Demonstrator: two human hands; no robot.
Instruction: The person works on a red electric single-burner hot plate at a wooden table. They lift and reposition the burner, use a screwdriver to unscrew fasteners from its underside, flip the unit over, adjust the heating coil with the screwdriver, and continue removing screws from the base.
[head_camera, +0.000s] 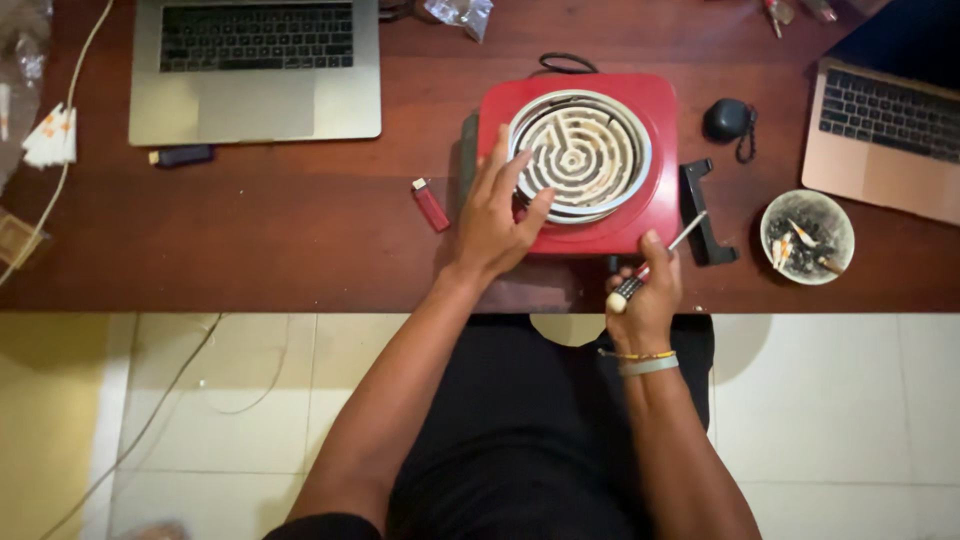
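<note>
Red hotplate at frame centre on wooden surface; left hand flat on it, grip apart; right hand clamped on screwdriver.

Red hotplate with white spiral coil, red lighter, dark brown table, silver laptop, pink-gold laptop, pale bowl, black-and-red screwdriver handle

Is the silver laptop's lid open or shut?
Open. The silver laptop shows its keyboard and trackpad face up on the wooden table; its screen lies beyond the picture's top edge.
</note>
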